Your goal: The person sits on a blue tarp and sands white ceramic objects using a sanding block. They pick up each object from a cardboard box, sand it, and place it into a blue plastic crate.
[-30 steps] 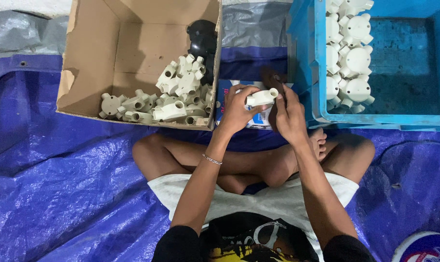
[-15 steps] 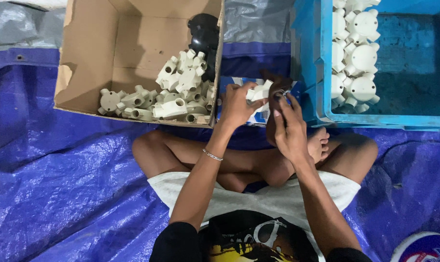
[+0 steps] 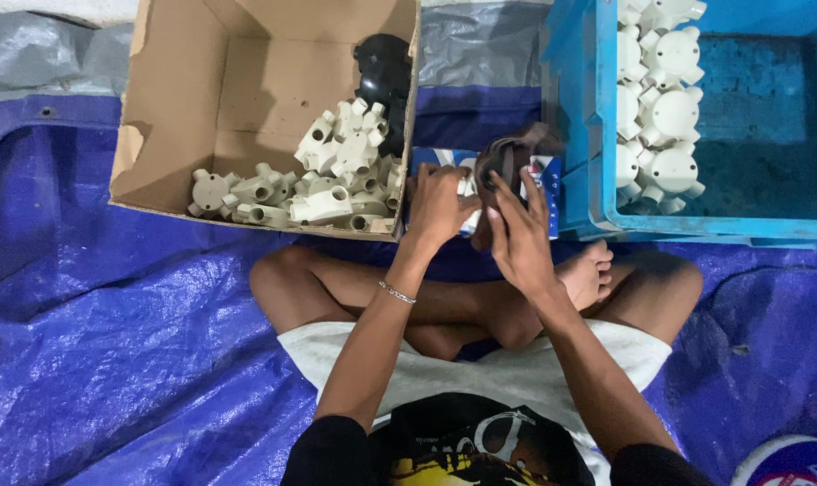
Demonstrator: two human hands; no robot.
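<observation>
Fitting (image 3: pixel 468 200) upright between left hand (image 3: pixel 437 205), right hand (image 3: pixel 519 236)

An informal workshop or small packing floor is shown, not a home room. The floor is covered by a blue tarp (image 3: pixel 111 360), on which the work is done seated cross-legged. Bulk stock is kept in a cardboard box (image 3: pixel 174 108) of loose cream conduit fittings (image 3: pixel 336 171) and a blue crate (image 3: pixel 741 225) where white fittings (image 3: pixel 660 99) are stacked in rows.
</observation>
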